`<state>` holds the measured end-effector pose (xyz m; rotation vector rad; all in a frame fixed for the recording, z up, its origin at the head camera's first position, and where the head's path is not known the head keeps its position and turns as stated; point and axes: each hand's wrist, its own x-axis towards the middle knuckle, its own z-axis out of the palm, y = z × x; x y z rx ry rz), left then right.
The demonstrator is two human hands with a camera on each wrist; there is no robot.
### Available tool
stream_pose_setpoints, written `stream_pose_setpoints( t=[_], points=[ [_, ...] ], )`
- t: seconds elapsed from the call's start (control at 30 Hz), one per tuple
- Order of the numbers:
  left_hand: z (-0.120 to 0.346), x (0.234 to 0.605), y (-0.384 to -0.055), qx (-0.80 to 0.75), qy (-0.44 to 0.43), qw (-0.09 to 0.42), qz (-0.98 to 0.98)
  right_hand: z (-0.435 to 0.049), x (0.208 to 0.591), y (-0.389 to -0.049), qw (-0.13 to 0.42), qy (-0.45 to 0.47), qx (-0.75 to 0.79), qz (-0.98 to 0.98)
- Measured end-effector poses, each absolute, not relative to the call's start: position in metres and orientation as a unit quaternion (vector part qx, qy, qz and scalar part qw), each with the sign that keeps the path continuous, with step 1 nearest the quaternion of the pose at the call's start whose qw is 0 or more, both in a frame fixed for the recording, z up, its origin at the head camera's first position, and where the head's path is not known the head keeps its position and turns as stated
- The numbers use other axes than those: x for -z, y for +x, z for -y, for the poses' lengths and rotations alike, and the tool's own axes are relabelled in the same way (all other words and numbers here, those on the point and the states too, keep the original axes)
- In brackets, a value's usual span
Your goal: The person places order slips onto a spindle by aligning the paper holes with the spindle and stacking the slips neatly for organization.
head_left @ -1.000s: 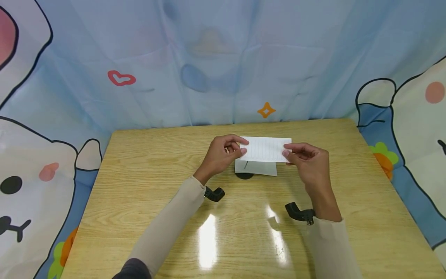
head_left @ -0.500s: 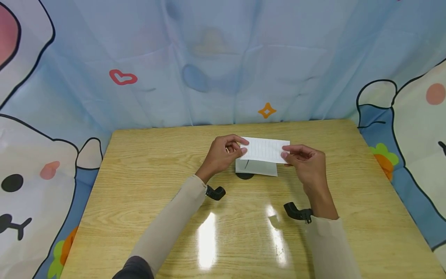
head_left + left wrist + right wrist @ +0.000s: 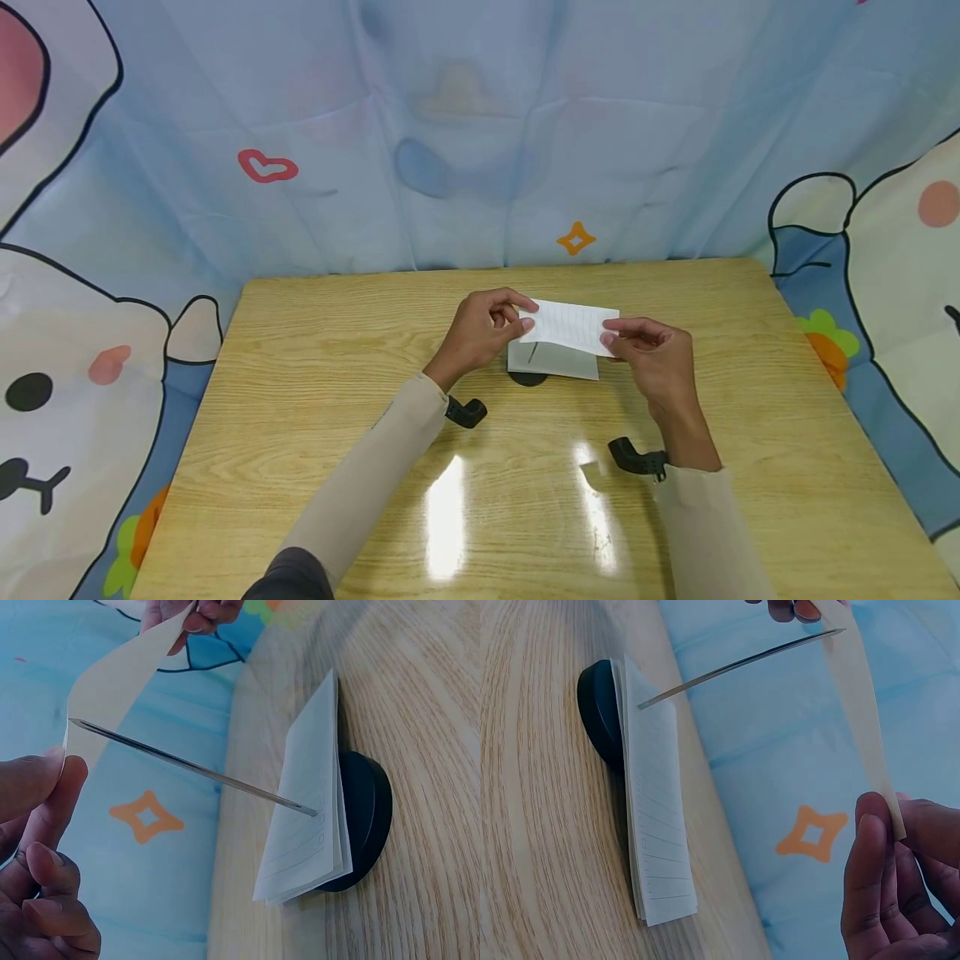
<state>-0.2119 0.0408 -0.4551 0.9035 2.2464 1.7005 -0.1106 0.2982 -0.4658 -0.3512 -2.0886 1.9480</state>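
Note:
A lined white paper slip (image 3: 573, 326) is stretched between both hands over a receipt spike. My left hand (image 3: 483, 332) pinches its left end between thumb and fingers; my right hand (image 3: 658, 358) pinches the right end the same way. The slip bows a little in the left wrist view. Below it, the spike's thin metal rod (image 3: 199, 769) rises from a round black base (image 3: 367, 817), its pointed tip right at the slip's underside. Several lined slips (image 3: 304, 802) are threaded low on the rod, lying on the base.
The spike stands on a wood-grain table (image 3: 337, 358) toward its back half. A light blue cartoon-print curtain (image 3: 480, 150) hangs behind the table's far edge. Black wrist-camera mounts (image 3: 637, 457) jut from both wrists.
My right hand has moved slightly left and down, tilting the slip's right end lower and bending the slip. The left hand has hardly moved.

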Motion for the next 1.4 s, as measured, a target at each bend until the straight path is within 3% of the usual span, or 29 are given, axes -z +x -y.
stream_pose_setpoints(
  t=[0.33, 1.4],
  points=[
    [-0.042, 0.469, -0.209, -0.528, 0.275, 0.114, -0.795, -0.301, 0.48, -0.109, 0.12, -0.122, -0.648, 0.742],
    [-0.044, 0.521, -0.213, -0.507, 0.234, 0.12, -0.821, -0.293, 0.522, -0.122, 0.083, -0.151, -0.508, 0.844]
  ],
)
